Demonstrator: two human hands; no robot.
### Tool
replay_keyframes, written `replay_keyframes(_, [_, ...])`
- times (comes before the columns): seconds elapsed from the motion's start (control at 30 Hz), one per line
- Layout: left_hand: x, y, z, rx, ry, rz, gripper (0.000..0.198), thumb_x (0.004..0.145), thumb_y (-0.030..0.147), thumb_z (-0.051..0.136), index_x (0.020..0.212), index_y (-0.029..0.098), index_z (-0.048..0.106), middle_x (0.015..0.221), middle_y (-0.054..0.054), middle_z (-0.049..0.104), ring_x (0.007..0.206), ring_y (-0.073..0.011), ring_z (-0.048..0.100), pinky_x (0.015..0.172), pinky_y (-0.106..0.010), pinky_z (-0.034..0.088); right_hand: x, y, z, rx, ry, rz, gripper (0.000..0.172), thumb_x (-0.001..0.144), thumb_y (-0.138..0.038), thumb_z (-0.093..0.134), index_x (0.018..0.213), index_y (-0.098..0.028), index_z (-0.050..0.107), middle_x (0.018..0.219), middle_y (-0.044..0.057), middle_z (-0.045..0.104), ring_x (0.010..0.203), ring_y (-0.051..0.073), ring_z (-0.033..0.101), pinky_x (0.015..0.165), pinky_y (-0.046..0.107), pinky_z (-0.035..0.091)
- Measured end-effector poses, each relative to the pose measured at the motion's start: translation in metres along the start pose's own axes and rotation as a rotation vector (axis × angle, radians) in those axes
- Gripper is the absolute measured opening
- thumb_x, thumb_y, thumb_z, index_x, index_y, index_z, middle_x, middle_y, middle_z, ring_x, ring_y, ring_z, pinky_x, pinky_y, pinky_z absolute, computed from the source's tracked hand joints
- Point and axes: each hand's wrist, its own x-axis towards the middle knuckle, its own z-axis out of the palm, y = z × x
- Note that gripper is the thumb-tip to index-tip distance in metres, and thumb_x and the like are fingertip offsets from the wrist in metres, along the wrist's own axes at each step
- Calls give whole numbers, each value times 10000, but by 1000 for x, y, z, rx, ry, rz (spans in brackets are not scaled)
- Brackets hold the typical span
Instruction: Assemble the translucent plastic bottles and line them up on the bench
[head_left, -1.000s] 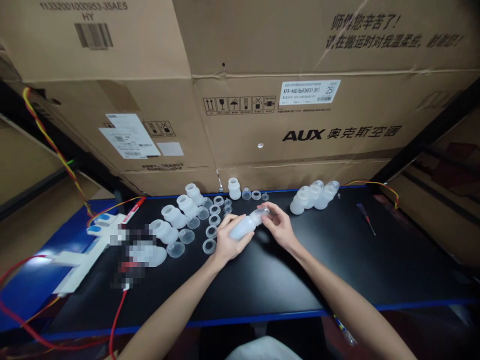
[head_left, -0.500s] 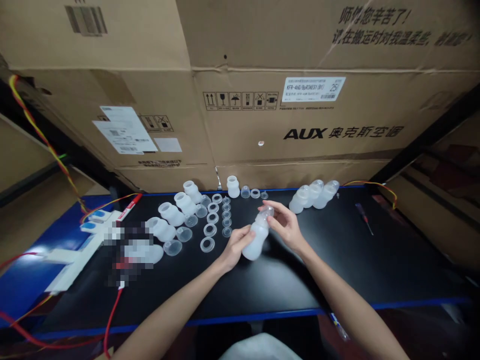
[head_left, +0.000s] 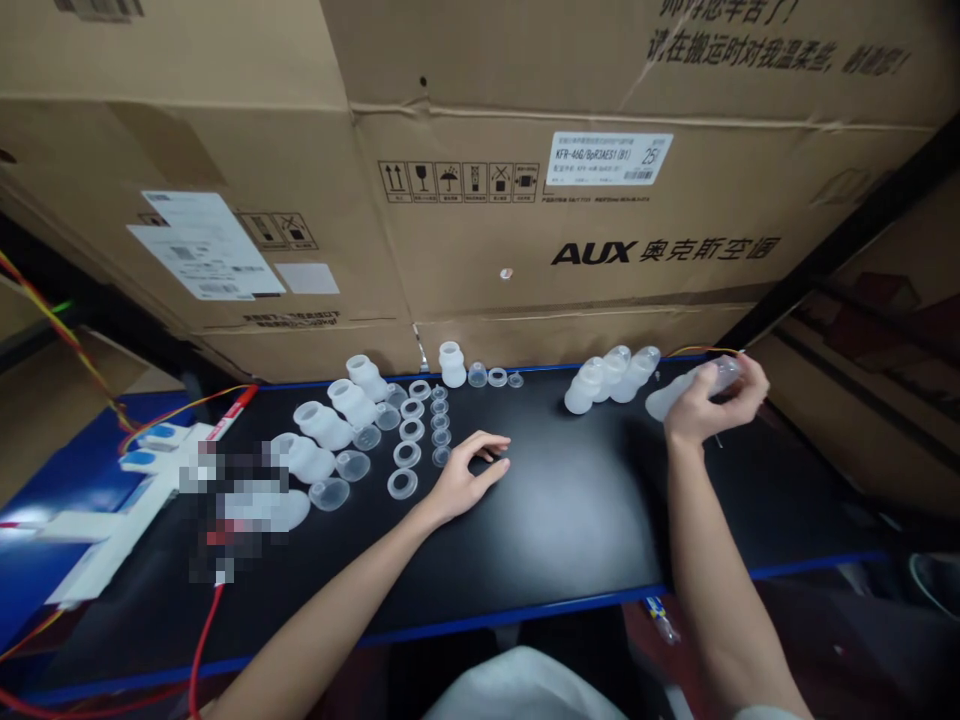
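Observation:
My right hand grips a capped white baby bottle by its clear top, at the right of the table. The bottle stands beside a group of several capped baby bottles. Near the middle of the table, my left hand is open and empty, its fingers loosely curved. Left of it lie a column of small clear discs, a column of translucent rings and several clear dome caps. Open white bottles stand in a slanting row farther left.
Along the back stand one open bottle, a dome cap, a ring and a small disc. Behind the black table rises a large cardboard box. A white power strip with cables lies at the left.
My right hand has carried the bottle from the middle to the right, beside the other capped bottles. My left hand has let go of it and stays near the middle. The view has shifted slightly.

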Motion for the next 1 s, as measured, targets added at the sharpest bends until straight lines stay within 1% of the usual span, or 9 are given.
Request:
replay_keyframes(0.17, [0, -2, 2, 37, -2, 33, 243, 978, 366, 730, 1166, 218, 771, 1102, -97, 740, 995, -211, 724, 885, -360, 595, -1, 41, 7, -180, -130, 126, 431, 919, -405, 641, 1250, -134, 688, 1172, 157, 733, 1005, 318, 703, 930, 505, 570])
replay_keyframes(0.33, [1, -5, 3, 40, 18, 30, 214, 984, 363, 721, 1124, 209, 774, 1106, -96, 744, 969, -201, 725, 849, -338, 596, -12, 46, 13, -116, -292, 134, 535, 899, -429, 653, 1344, -132, 631, 1252, 168, 735, 981, 279, 730, 854, 424, 597])
replay_keyframes(0.53, [0, -1, 6, 113, 3, 49, 196, 999, 341, 695, 1124, 213, 774, 1063, -83, 746, 943, -198, 708, 862, -351, 582, -7, 36, 9, -118, -241, -60, 479, 925, -403, 659, 1317, -130, 619, 1303, 209, 673, 1229, 364, 668, 1057, 586, 535])
replay_keyframes(0.63, [-1, 1, 7, 137, -1, 55, 186, 1006, 325, 677, 1119, 213, 772, 1053, -81, 744, 924, -195, 699, 861, -351, 574, -10, 13, 5, -97, -97, -170, 411, 963, -403, 623, 1294, -160, 629, 1352, 216, 619, 1334, 389, 594, 1122, 660, 476])
replay_keyframes(0.7, [-2, 2, 8, 150, -1, 67, 179, 1008, 303, 667, 1120, 211, 771, 1047, -83, 744, 924, -197, 698, 864, -355, 574, -25, -10, 1, -41, -119, -194, 364, 975, -417, 603, 1256, -188, 641, 1304, 196, 627, 1295, 385, 615, 1101, 674, 496])
replay_keyframes(0.77, [-3, 3, 9, 167, -4, 87, 170, 1009, 281, 660, 1116, 211, 772, 1037, -85, 745, 927, -202, 700, 869, -362, 578, -53, -39, -3, 55, -290, -207, 284, 977, -417, 591, 1162, -214, 663, 1168, 160, 667, 1191, 371, 668, 1055, 657, 540])
replay_keyframes(0.83, [-4, 2, 10, 194, -17, 108, 169, 1011, 263, 653, 1122, 216, 772, 1036, -86, 748, 946, -209, 702, 880, -369, 578, -88, -69, -5, 201, -627, -248, 213, 998, -363, 562, 1123, -252, 694, 1076, 132, 702, 1093, 332, 704, 1013, 573, 585])
replay_keyframes(0.9, [-4, 1, 10, 224, -26, 121, 158, 1009, 253, 654, 1114, 219, 766, 1041, -82, 749, 971, -215, 701, 897, -373, 575, -123, -96, -2, 334, -974, -319, 261, 1025, -299, 544, 1221, -252, 710, 1188, 140, 719, 1140, 311, 700, 1031, 514, 585])
replay_keyframes(1.0, [-2, -3, 9, 229, 31, 96, 123, 1001, 256, 654, 1056, 210, 754, 1009, -70, 737, 924, -202, 701, 869, -355, 578, -155, -120, 13, 273, -1189, -375, 387, 1051, -300, 545, 1411, -227, 668, 1518, 180, 578, 1387, 361, 567, 1135, 561, 502])
